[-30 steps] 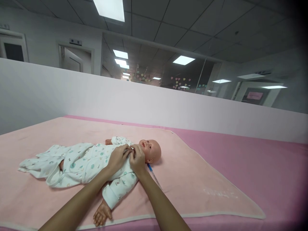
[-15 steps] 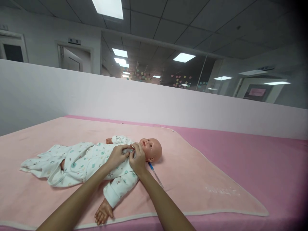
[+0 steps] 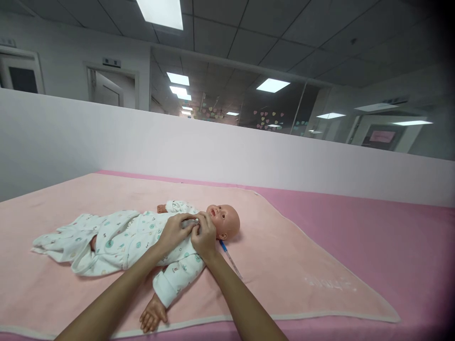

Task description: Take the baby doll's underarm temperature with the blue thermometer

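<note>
A baby doll (image 3: pixel 227 221) lies on its back on a pink blanket, its head to the right. It wears a white patterned outfit (image 3: pixel 137 234). At the outfit's neck and upper chest, my left hand (image 3: pixel 175 230) is closed with bent fingers on the fabric. Close beside it, my right hand (image 3: pixel 204 234) pinches the collar area just below the doll's chin. The fingertips of both hands nearly meet, and the exact bit of cloth between them is small and partly hidden. A thin stick with a blue end (image 3: pixel 223 246) lies beside the doll's neck.
The peach-pink blanket (image 3: pixel 284 265) is spread over a darker pink surface (image 3: pixel 355 222). Behind it runs a low white wall (image 3: pixel 227 151), with glass panels above. One of the doll's hands (image 3: pixel 153 313) rests near the blanket's front edge.
Both hands stay at the collar, with only a slight shift of the fingers. The doll and the stick have not visibly moved.
</note>
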{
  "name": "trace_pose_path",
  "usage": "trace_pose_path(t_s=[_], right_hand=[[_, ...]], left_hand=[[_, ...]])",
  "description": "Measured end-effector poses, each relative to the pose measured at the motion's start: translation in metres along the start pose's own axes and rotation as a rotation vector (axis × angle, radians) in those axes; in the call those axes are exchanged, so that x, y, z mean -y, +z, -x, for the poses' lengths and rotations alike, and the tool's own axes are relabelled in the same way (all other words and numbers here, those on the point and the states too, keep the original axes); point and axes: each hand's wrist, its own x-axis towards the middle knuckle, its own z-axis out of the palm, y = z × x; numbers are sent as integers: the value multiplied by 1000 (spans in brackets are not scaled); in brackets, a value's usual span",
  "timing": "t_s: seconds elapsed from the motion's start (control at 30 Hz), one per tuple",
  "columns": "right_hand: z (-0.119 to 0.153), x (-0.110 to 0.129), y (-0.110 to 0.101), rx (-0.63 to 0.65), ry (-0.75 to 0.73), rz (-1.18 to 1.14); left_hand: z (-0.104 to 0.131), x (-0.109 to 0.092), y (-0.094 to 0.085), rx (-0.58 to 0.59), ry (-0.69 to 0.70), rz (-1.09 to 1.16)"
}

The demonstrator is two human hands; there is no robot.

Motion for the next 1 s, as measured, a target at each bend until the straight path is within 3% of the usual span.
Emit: trace_pose_path(t_s=[0.07, 0.17, 0.23, 0.3, 0.37, 0.43, 0.53, 0.7, 1.0], right_hand=[[-1, 1, -1, -36, -16, 5], [-2, 3, -3, -71, -56, 15], [-3, 3, -4, -83, -77, 21], [-3, 3, -5, -95, -90, 26], [-3, 3, -5, -104, -95, 30], [-3, 2, -4, -102, -94, 32], [-2, 1, -3, -84, -89, 27], [-2, 1, -3, -52, -69, 28], [-1, 1, -2, -18, -50, 23]], left_hand=[[-6, 7, -9, 26, -48, 133], [-14, 22, -31, -101, -204, 311], [-15, 29, -45, -140, -238, 345], [-12, 32, -55, -38, -270, 306], [-8, 29, -61, 155, -263, 210], [-3, 25, -63, 313, -239, 115], [0, 22, -65, 379, -211, 86], [4, 19, -62, 359, -143, 94], [10, 22, -50, 224, 110, -223]])
